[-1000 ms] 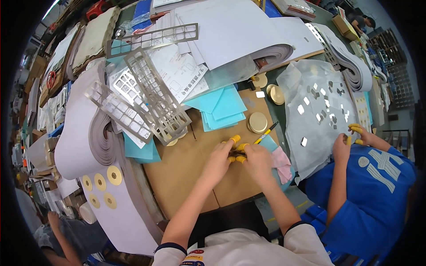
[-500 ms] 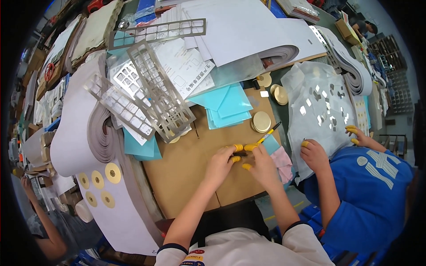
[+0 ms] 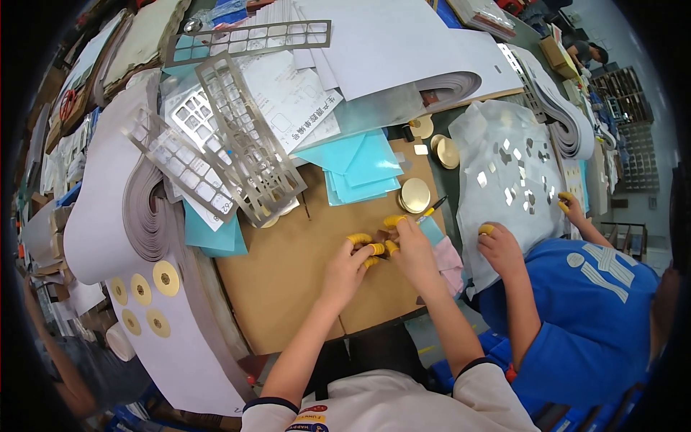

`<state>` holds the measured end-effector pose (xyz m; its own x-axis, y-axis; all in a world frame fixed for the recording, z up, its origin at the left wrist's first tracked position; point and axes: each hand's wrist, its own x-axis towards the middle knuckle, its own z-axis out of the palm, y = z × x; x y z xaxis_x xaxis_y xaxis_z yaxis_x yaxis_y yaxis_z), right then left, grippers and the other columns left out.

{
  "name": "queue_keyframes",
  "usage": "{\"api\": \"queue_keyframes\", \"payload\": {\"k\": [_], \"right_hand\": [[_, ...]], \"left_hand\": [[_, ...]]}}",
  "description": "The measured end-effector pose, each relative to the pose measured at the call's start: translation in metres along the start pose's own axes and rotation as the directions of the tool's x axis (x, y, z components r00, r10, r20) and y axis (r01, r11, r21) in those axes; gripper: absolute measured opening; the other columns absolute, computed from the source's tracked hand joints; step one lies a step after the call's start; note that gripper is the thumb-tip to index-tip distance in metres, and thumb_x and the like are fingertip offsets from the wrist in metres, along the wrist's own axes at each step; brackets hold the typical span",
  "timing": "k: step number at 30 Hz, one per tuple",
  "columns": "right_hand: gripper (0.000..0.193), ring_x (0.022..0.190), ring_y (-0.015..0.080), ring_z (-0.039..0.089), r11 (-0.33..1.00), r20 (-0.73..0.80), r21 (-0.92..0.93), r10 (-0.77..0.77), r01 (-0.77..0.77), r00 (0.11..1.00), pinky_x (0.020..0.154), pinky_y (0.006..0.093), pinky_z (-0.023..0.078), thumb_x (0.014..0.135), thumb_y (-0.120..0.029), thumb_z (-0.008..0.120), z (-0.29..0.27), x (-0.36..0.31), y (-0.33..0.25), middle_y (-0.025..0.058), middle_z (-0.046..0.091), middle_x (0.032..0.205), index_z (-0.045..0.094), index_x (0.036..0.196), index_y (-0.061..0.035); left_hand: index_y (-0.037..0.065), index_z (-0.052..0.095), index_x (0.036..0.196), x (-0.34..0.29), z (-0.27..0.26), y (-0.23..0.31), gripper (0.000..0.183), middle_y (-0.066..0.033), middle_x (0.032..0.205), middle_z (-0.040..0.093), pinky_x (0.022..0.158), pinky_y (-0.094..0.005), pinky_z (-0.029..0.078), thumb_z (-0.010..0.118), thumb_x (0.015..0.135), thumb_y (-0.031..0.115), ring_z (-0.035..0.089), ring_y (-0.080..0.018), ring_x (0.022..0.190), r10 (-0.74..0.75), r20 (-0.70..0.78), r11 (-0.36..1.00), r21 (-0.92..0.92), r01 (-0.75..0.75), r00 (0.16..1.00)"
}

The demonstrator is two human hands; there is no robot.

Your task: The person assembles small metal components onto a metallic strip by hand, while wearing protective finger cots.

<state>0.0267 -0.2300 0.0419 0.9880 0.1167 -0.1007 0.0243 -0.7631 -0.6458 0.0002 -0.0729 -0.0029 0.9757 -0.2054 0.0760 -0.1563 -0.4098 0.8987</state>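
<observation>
My left hand and my right hand meet over the brown board, with yellow covers on several fingertips. Both are closed, the fingers pinched together around something small that they mostly hide; I cannot make out what it is. Just beyond my right hand lies a round gold disc on top of another. Close by are a yellow-and-black marker pen and a pink cloth.
Light-blue sheets and metal frames with square openings lie farther back. Gold round stickers sit on white paper at left. On the right, a co-worker's hand is by a translucent sheet scattered with small shiny pieces.
My hands have come closer together, and the left fingers have curled in more. The whole view has shifted slightly. The co-worker's hands have barely moved.
</observation>
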Motion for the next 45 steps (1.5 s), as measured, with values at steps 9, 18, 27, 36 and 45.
{"api": "queue_keyframes", "payload": {"k": [9, 18, 27, 36, 45], "right_hand": [[0.023, 0.088, 0.0348, 0.055, 0.996, 0.064, -0.045, -0.071, 0.074, 0.995, 0.077, 0.0411, 0.046, 0.072, 0.006, 0.059, -0.008, 0.001, 0.004, 0.0159, 0.057, 0.09, 0.058, 0.094, 0.001], [0.022, 0.091, 0.0331, 0.055, 0.998, 0.147, -0.038, -0.044, 0.05, 0.988, 0.076, 0.0411, 0.046, 0.077, -0.003, 0.061, -0.011, -0.008, 0.004, 0.0142, 0.059, 0.093, 0.061, 0.099, -0.001], [0.023, 0.089, 0.0327, 0.058, 0.999, 0.111, 0.004, -0.038, 0.038, 0.993, 0.073, 0.0396, 0.048, 0.078, -0.008, 0.064, -0.002, -0.026, 0.006, 0.0118, 0.056, 0.093, 0.061, 0.101, -0.0016], [0.028, 0.081, 0.0276, 0.059, 0.989, 0.013, 0.15, 0.017, -0.019, 1.0, 0.068, 0.0336, 0.05, 0.075, 0.002, 0.064, 0.015, -0.033, 0.009, 0.0118, 0.055, 0.096, 0.06, 0.103, 0.0003], [0.029, 0.074, 0.0214, 0.059, 0.979, -0.005, 0.19, 0.072, -0.069, 0.997, 0.064, 0.0289, 0.05, 0.075, 0.004, 0.066, 0.018, -0.036, 0.011, 0.01, 0.053, 0.092, 0.059, 0.103, 0.0011]], "left_hand": [[0.006, 0.048, 0.127, 0.0, 0.004, -0.008, 0.059, -0.0088, 0.095, 0.06, 0.072, -0.0322, 0.051, 0.07, 0.073, -0.002, 0.06, -0.0221, 0.084, -0.076, 0.055, 0.997, 0.011, 0.075, 0.996], [0.008, 0.043, 0.134, -0.002, 0.011, -0.013, 0.068, -0.0061, 0.089, 0.06, 0.071, -0.0309, 0.05, 0.073, 0.074, 0.002, 0.058, -0.0189, 0.077, -0.138, 0.021, 0.99, -0.014, 0.138, 0.99], [0.005, 0.043, 0.132, -0.001, 0.001, -0.001, 0.067, -0.01, 0.104, 0.058, 0.084, -0.0351, 0.047, 0.071, 0.071, -0.002, 0.055, -0.025, 0.099, -0.004, 0.039, 0.987, 0.16, -0.003, 0.999], [0.003, 0.018, 0.145, -0.015, 0.025, 0.013, 0.074, -0.02, 0.14, 0.033, 0.104, -0.038, 0.036, 0.048, 0.078, -0.01, 0.042, -0.0322, 0.126, -0.203, 0.066, 0.831, -0.516, 0.207, 0.977], [0.003, 0.0, 0.146, -0.019, 0.038, 0.018, 0.078, -0.0223, 0.149, 0.019, 0.11, -0.041, 0.025, 0.04, 0.081, -0.01, 0.022, -0.0352, 0.14, -0.142, 0.04, 0.803, -0.58, 0.138, 0.989]]}}
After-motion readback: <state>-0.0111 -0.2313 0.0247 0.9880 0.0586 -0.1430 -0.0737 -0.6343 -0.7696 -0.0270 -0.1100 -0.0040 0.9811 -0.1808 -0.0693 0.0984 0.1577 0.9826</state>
